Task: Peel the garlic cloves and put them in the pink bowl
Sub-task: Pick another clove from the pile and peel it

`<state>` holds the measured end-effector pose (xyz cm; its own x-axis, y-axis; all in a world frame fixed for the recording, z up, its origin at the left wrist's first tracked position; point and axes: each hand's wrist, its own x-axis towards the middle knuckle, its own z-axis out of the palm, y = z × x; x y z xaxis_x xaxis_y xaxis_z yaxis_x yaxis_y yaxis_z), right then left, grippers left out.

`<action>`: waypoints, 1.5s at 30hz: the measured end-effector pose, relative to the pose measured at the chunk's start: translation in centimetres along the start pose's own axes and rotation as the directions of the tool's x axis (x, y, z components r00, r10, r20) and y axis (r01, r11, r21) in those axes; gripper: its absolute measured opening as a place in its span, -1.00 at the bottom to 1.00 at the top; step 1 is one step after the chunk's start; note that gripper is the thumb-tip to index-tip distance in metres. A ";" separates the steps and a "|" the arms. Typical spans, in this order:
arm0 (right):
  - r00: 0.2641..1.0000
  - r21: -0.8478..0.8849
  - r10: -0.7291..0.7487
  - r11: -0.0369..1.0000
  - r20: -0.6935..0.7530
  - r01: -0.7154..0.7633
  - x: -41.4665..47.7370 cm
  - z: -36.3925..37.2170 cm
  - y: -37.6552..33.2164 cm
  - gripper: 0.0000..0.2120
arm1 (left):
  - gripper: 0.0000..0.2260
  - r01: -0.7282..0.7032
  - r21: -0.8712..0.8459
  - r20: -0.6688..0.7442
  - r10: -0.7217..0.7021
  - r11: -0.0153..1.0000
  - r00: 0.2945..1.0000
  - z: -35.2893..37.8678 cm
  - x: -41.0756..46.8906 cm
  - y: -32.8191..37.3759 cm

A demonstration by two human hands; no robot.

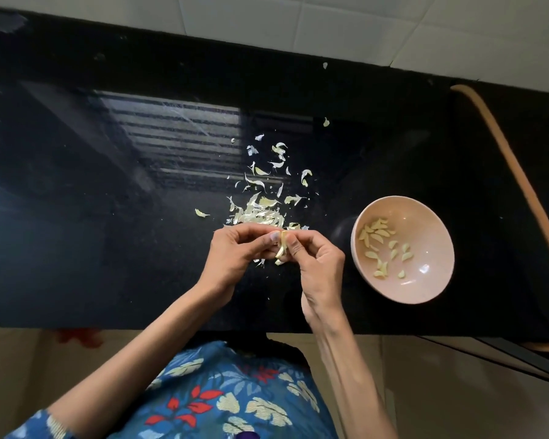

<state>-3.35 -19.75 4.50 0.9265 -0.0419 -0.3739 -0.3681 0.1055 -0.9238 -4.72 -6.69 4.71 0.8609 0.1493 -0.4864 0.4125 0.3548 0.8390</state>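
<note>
A pale garlic clove (282,247) is pinched between both hands just above the black counter. My left hand (235,251) grips it from the left with curled fingers. My right hand (317,261) pinches it from the right, thumb and forefinger on its skin. To the right stands the pink bowl (431,289) with several peeled cloves (376,236) lying inside. A heap of loose garlic skins (263,210) lies on the counter just beyond my hands.
The black counter (108,217) runs left to right, its front edge close to my body. Stray skin flakes are scattered toward the back wall tiles. An orange hose (520,172) curves along the right end of the counter.
</note>
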 end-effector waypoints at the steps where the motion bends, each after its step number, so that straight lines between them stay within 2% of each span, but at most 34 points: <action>1: 1.000 0.009 0.010 1.000 -0.008 -0.010 0.0 0.2 0.1 -0.95 | -0.93 0.003 -0.005 -0.007 -0.003 1.000 1.000 0.0 0.0 0.0; 6: 0.979 0.195 0.203 0.961 -0.008 -0.197 -0.1 0.7 0.0 -0.93 | -0.90 0.084 -0.033 -0.011 -0.084 0.996 0.996 -0.1 0.2 0.3; 8: 0.969 0.209 0.247 0.947 0.006 -0.243 -0.1 0.3 -0.2 -0.93 | -0.89 0.099 -0.013 0.002 -0.099 0.995 0.995 -0.6 0.2 0.3; 11: 0.961 0.213 0.275 0.938 0.031 -0.275 -0.4 -0.2 -0.3 -0.95 | -0.88 0.115 0.008 0.039 -0.115 0.993 0.993 -1.3 -0.2 0.3; 14: 0.964 0.189 0.263 0.946 0.028 -0.263 -0.8 -0.2 -0.2 -0.96 | -0.79 0.075 0.126 0.059 -0.083 0.989 0.995 -1.6 -0.6 0.1; 16: 0.958 0.210 0.285 0.936 0.024 -0.284 -1.0 -0.2 -0.3 -0.93 | -0.81 0.053 0.164 0.048 -0.061 0.985 0.997 -1.7 -0.5 0.0; 19: 0.949 0.221 0.316 0.926 -0.007 -0.307 -1.0 -0.5 -0.2 -0.89 | -0.88 0.073 0.130 0.032 -0.078 0.989 0.996 -2.0 -0.1 -0.3; 22: 0.959 0.158 0.281 0.949 -0.039 -0.272 -0.8 -1.1 0.0 -0.89 | -0.84 0.114 0.218 0.063 -0.131 0.969 0.989 -2.6 0.0 -0.7; 25: 0.964 0.088 0.267 0.960 -0.012 -0.265 -0.6 -1.4 0.0 -0.86 | -0.83 0.148 0.266 0.108 -0.182 0.952 0.977 -2.9 -0.2 -0.9; 30: 0.973 -0.064 0.232 0.971 -0.004 -0.232 -0.5 -1.6 0.3 -0.74 | -0.85 0.122 0.272 0.089 -0.151 0.955 0.985 -3.1 -0.1 -0.3; 35: 0.987 -0.231 0.162 0.961 0.019 -0.154 -0.2 -1.8 0.5 -0.82 | -0.92 0.135 0.265 0.087 -0.164 0.955 0.983 -3.4 0.1 -0.3; 37: 0.994 -0.310 0.105 0.946 0.031 -0.091 -0.1 -1.8 0.7 -0.84 | -0.98 0.112 0.310 0.092 -0.147 0.944 0.985 -3.3 0.1 -0.2; 41: 1.000 -0.421 0.014 0.907 0.020 -0.004 0.0 -1.7 0.9 -0.85 | -0.90 0.048 0.416 0.090 -0.094 0.908 0.992 -3.1 0.2 0.0; 45: 1.000 -0.444 0.004 0.896 -0.027 -0.015 0.1 -2.0 0.5 -0.86 | -0.91 0.030 0.518 0.066 -0.075 0.855 0.995 -3.2 0.2 -0.1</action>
<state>-3.56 -21.71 3.79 0.9226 -0.0679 -0.3797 -0.3787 -0.3456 -0.8586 -5.57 -3.72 3.75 0.8452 0.0613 -0.5309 0.5330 -0.1699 0.8289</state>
